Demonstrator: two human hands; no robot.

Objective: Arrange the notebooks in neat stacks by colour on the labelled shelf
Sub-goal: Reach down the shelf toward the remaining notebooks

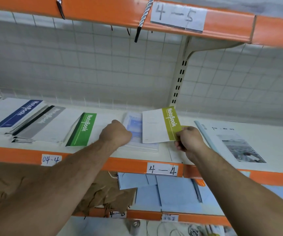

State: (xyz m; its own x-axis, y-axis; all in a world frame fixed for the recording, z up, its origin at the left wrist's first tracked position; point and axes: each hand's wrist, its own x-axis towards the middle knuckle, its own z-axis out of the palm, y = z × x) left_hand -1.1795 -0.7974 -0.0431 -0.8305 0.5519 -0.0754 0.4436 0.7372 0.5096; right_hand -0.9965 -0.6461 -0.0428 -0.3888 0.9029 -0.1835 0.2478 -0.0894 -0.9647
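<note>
At frame centre my right hand (189, 139) pinches the lime notebook (159, 126) by its lower corner, above the shelf (128, 165) labelled 4-4. My left hand (115, 134) sits curled against a pale blue notebook (135, 126); a green notebook (82, 129) lies further left.

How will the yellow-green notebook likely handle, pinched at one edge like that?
Probably light: the right hand holds the yellow-green notebook by its coloured band with a pinch alone. It looks thin yet fairly stiff, since the white cover shows little sag. Its smooth cover might slide easily over the pale blue notebook it overlaps.
</note>
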